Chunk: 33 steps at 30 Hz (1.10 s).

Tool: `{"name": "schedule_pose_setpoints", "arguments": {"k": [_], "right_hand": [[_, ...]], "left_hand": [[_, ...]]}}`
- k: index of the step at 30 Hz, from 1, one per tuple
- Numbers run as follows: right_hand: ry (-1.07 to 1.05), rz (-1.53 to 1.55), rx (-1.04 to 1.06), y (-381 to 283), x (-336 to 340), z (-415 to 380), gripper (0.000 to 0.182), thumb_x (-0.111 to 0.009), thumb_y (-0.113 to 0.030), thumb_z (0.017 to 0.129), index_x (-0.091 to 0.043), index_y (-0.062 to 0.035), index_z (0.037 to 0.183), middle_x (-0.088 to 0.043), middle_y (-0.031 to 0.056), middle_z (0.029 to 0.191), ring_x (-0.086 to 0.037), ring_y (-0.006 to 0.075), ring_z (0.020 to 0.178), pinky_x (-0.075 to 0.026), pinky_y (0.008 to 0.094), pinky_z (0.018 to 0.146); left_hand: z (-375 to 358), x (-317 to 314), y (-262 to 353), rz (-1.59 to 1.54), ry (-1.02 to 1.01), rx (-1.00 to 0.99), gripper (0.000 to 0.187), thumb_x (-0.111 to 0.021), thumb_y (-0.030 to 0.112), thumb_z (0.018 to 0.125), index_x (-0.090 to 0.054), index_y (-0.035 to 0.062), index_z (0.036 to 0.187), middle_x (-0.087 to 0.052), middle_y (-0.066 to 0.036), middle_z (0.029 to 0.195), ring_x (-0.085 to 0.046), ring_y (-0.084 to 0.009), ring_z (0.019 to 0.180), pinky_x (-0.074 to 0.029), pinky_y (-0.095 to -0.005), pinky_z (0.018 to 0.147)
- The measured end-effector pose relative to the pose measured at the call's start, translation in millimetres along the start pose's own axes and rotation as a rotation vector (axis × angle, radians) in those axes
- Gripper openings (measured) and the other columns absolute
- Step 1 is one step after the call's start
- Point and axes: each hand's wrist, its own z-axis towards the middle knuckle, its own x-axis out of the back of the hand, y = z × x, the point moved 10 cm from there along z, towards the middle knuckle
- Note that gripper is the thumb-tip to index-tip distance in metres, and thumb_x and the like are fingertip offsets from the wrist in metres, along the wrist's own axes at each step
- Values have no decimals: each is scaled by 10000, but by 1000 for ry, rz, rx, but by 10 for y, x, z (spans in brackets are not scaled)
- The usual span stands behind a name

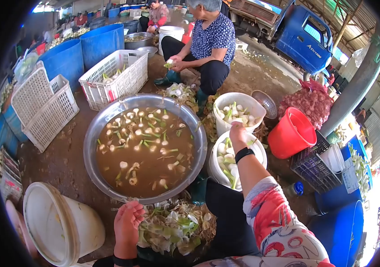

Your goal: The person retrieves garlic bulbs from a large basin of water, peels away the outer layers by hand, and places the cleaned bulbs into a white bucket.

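Near the bottom, my left hand (pixel 130 219) is raised beside a pile of peeled skins and leaves (pixel 176 227), its fingers loosely curled and apart with nothing visible in them. My right hand (pixel 239 133) reaches forward over two white buckets of peeled bulbs, the far one (pixel 259 116) and the near one (pixel 261 153); its fingers are hidden from view at the far bucket's edge. A wide metal basin (pixel 90 147) of brown water, with many white bulbs (pixel 138 132) floating in it, stands left of the buckets.
A co-worker (pixel 212 42) sits across, holding a bulb. White crates (pixel 118 78), blue barrels (pixel 103 43) and a lidded white bucket (pixel 83 222) stand left. On the right are a red bucket (pixel 290 133), a net sack (pixel 306 101), a black crate (pixel 312 167) and a pole (pixel 359 80).
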Motion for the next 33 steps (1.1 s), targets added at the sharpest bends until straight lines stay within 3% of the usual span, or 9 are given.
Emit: {"name": "schedule_pose_setpoints", "arguments": {"k": [4, 10, 12, 13, 14, 16, 18, 26, 33], "right_hand": [[77, 157, -19, 259, 79, 26, 153, -470, -213, 764, -602, -172, 829, -605, 154, 794, -578, 295, 753, -441, 378, 694], [128, 88, -25, 623, -67, 417, 176, -528, -211, 740, -595, -161, 895, -592, 126, 764, -573, 229, 686, -446, 338, 633], [232, 300, 409, 215, 63, 446, 345, -530, -193, 732, -524, -172, 1077, -589, 102, 754, -571, 192, 677, -446, 327, 616], [103, 318, 109, 307, 50, 417, 488, -516, -158, 729, -419, -180, 1207, -594, 95, 812, -575, 174, 710, -453, 315, 612], [95, 318, 110, 327, 37, 410, 488, -516, -158, 729, -419, -180, 1207, -594, 95, 812, -575, 174, 710, -453, 315, 612], [-318, 322, -133, 605, -584, 361, 521, -508, -129, 720, -400, -184, 1227, -592, 91, 825, -574, 179, 749, -460, 319, 648], [-348, -168, 208, 92, -576, -12, 345, -482, -214, 755, -535, -177, 1094, -614, 92, 861, -589, 207, 815, -468, 339, 707], [-792, -306, 776, -923, -1881, -1408, 240, -446, -177, 743, -608, -124, 913, -591, 155, 892, -563, 308, 841, -447, 379, 740], [-413, -200, 785, -967, -2740, -1571, 284, -447, -130, 733, -570, -40, 973, -586, 173, 878, -560, 341, 808, -438, 421, 731]], "left_hand": [[23, 19, -15, 16, 20, 3, 188, -473, 167, 827, -535, 37, 949, -584, -47, 824, -552, -130, 735, -418, -244, 629], [95, -73, -60, 22, -34, 7, 182, -487, 166, 821, -546, 37, 934, -585, -55, 839, -552, -134, 737, -418, -244, 636], [96, -103, -98, 37, -26, 37, 184, -484, 157, 819, -544, 33, 941, -585, -63, 845, -552, -139, 740, -419, -244, 639], [96, -123, -100, 38, -24, 37, 184, -484, 157, 819, -544, 33, 941, -585, -63, 845, -552, -139, 740, -419, -244, 639], [95, -137, -96, 51, -20, 30, 186, -476, 149, 820, -541, 30, 947, -584, -66, 849, -551, -140, 743, -420, -245, 643], [66, -56, -108, 54, 41, 20, 188, -468, 141, 821, -539, 27, 953, -584, -69, 853, -551, -141, 747, -421, -245, 647], [111, -73, -137, 63, -25, 6, 197, -457, 133, 824, -532, 22, 968, -581, -72, 871, -548, -144, 764, -422, -249, 659], [174, -257, -300, 154, -113, 80, 223, -437, 177, 848, -522, 13, 973, -570, -77, 882, -543, -150, 784, -421, -258, 674], [361, -66, -418, 145, -37, 164, 208, -451, 158, 841, -529, 21, 977, -585, -62, 860, -559, -145, 782, -433, -256, 680]]}}
